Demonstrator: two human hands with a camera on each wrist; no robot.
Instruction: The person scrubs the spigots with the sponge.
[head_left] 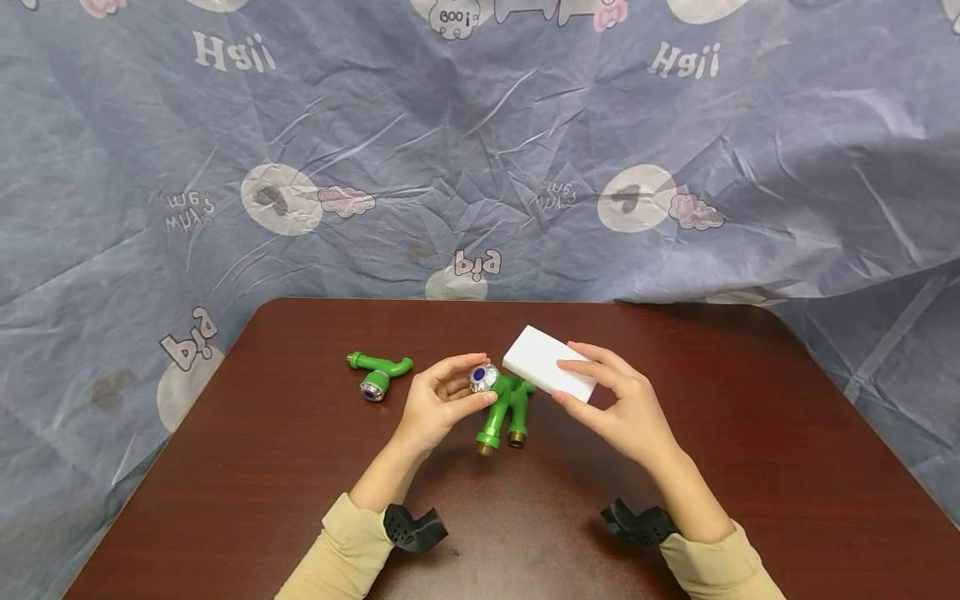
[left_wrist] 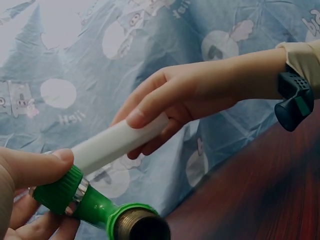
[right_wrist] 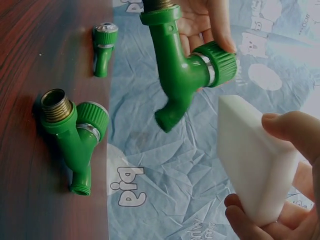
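My remote view looks down on a dark reddish-brown, wood-grained counter (head_left: 247,492) with rounded far corners and a soft shine toward its near side. Behind it and along both sides hangs a wrinkled blue-grey sheet (head_left: 420,117), printed with pale circles, pink clouds and back-to-front lettering. Above the middle of the counter, the person's left hand (head_left: 433,398) has its grip pinching the ribbed knob of a glossy green tap (right_wrist: 172,65) with a brass-coloured threaded end. The right hand (head_left: 630,404) has its grip pinching a smooth white rectangular block (head_left: 538,360) between thumb and fingers, near the knob but apart from it. A second green tap (right_wrist: 75,150) lies on the counter, partly hidden behind the held one in my head view; a third green tap (head_left: 382,365) lies farther left.
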